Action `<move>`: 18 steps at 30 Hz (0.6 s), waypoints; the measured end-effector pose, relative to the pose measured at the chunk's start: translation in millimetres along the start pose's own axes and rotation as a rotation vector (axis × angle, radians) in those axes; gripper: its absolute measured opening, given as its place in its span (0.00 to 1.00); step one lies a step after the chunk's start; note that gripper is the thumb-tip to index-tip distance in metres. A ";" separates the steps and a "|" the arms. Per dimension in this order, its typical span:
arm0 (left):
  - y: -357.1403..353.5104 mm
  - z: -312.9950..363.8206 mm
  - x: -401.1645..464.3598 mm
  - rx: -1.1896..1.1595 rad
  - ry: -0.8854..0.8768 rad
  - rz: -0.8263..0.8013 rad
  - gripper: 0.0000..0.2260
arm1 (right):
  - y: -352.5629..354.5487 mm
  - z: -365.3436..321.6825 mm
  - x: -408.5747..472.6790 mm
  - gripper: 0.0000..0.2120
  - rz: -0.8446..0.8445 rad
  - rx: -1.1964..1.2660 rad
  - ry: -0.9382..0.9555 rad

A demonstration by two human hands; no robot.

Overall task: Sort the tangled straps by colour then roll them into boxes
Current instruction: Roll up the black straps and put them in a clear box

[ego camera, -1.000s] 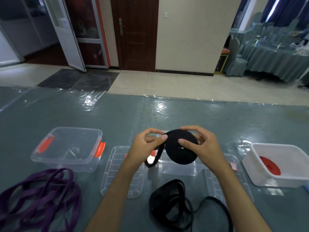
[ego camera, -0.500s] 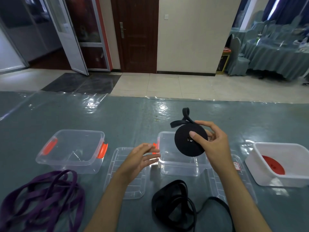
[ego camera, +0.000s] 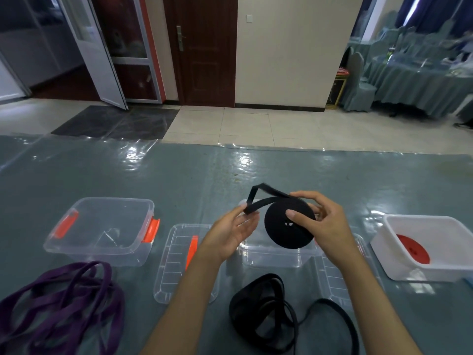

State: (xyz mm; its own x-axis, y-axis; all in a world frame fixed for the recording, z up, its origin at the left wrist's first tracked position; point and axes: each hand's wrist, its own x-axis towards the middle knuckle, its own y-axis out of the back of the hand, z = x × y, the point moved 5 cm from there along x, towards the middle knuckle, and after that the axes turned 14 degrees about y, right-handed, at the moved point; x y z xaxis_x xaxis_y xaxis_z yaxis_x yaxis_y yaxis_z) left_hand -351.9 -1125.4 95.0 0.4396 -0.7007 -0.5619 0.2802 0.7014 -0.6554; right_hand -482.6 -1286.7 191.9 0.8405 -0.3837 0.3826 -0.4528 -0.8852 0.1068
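Note:
My right hand [ego camera: 323, 224] grips a tightly wound black strap roll [ego camera: 289, 226] above the middle clear box [ego camera: 276, 257]. A loose black tail [ego camera: 258, 198] loops up off the roll, and my left hand [ego camera: 230, 234] pinches its end at the fingertips. More loose black strap [ego camera: 266, 319] lies in a heap on the table near me. A tangle of purple strap [ego camera: 56, 308] lies at the near left. A red strap roll [ego camera: 413, 252] sits inside the white box [ego camera: 399, 267] at the right.
A clear box with orange latches [ego camera: 102, 226] stands at the left. Two clear lids [ego camera: 179, 265] [ego camera: 337, 283] lie flat on either side of the middle box. The table [ego camera: 179, 180] has a glossy blue-grey plastic cover. Beyond it are a tiled floor and doors.
My left hand let go of the roll, dropped toward the table, then rose again and took the tail's end. The right hand held the roll throughout, and the tail swung up over it.

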 end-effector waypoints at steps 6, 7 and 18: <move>15.5 13.2 -5.8 -0.203 -0.025 -0.032 0.09 | 2.9 4.1 -1.4 0.16 -0.012 -0.036 -0.007; 21.3 16.5 -7.0 -0.243 -0.049 -0.031 0.10 | 4.6 5.4 -1.9 0.16 -0.009 -0.058 -0.006; 53.2 32.6 -33.8 -0.158 -0.186 -0.083 0.13 | 14.8 8.9 -7.9 0.16 0.059 -0.110 0.012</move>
State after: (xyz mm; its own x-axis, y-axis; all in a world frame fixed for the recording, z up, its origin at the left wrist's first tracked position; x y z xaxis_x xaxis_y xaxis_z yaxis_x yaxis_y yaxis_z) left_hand -324.0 -1060.2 95.5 0.5739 -0.7086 -0.4105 0.1913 0.6034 -0.7742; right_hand -493.3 -1299.0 182.3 0.8081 -0.4305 0.4019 -0.5318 -0.8267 0.1837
